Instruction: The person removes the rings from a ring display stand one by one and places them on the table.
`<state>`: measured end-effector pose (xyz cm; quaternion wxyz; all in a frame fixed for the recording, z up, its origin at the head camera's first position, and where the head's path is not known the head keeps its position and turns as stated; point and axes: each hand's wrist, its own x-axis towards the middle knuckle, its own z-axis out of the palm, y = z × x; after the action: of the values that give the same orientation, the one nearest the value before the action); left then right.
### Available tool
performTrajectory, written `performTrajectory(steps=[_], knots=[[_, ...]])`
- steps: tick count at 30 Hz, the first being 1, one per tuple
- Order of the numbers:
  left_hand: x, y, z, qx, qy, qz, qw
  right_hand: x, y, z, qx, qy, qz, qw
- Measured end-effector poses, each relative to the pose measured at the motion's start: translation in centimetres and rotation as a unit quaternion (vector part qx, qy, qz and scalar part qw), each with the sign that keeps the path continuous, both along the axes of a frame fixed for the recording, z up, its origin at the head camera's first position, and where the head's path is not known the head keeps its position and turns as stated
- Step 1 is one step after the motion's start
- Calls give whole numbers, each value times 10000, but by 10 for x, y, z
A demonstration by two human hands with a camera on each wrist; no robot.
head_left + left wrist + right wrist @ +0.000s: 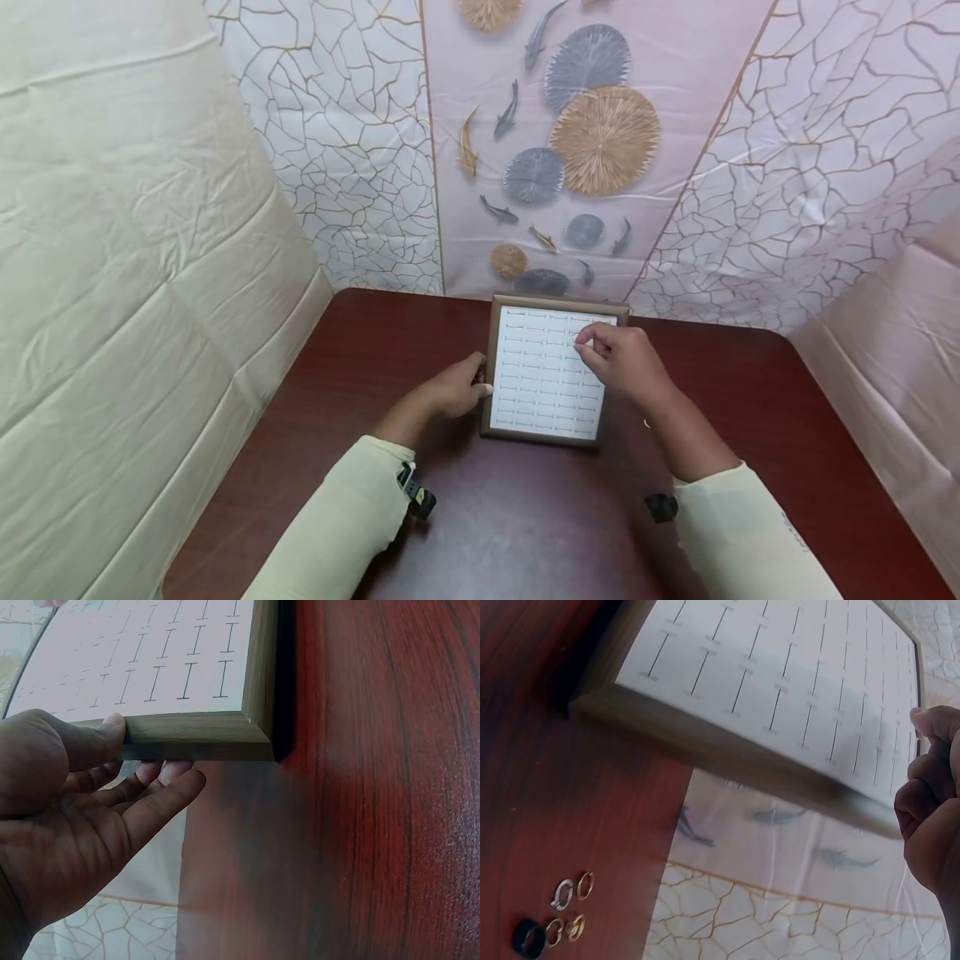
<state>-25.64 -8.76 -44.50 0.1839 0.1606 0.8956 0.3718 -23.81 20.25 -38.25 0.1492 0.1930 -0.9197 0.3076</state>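
A ring display board [553, 375] with a white face and brown wooden frame is propped at a slant on the table. Rows of short I-shaped slits run across its face. My left hand [455, 387] grips the board's left edge, thumb at the front and fingers behind, as the left wrist view shows. Near the upper right slits, my right hand [621, 357] has thumb and forefinger pinched together. Between those fingertips a tiny coppery bit, apparently a ring [919, 736], shows at the edge of the right wrist view; most of it is hidden.
Several loose rings lie on the table right of the board, among them a silver ring [562, 895], a gold ring [575, 928] and a dark ring [529, 937]. The reddish-brown table [360, 358] meets a patterned cloth [360, 208] behind.
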Motion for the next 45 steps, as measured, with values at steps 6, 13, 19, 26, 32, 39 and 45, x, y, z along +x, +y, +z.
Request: performTrajectory(steps=[6, 13, 19, 26, 32, 39, 45], knots=[[0, 0, 1, 8, -6, -1, 10000, 4, 18, -6, -139, -223, -304, 9992], [-1, -1, 0, 56, -64, 29, 10000, 7, 36, -17, -250, -139, -227, 9993], [-2, -2, -1, -9, -20, -24, 10000, 11, 48, -23, -393, -30, -148, 9991], [-2, -2, -1, -40, -29, -22, 10000, 16, 63, -26, -475, 183, -133, 9986], [-3, -3, -1, -23, 9, -38, 10000, 22, 76, -30, -584, -108, -367, 9976], [-5, -4, -2, -39, 38, -4, 10000, 24, 89, -39, -370, -559, -595, 9960], [-6, -4, -4, 11, 20, -80, 10000, 26, 103, -47, -176, -1273, -583, 9900]])
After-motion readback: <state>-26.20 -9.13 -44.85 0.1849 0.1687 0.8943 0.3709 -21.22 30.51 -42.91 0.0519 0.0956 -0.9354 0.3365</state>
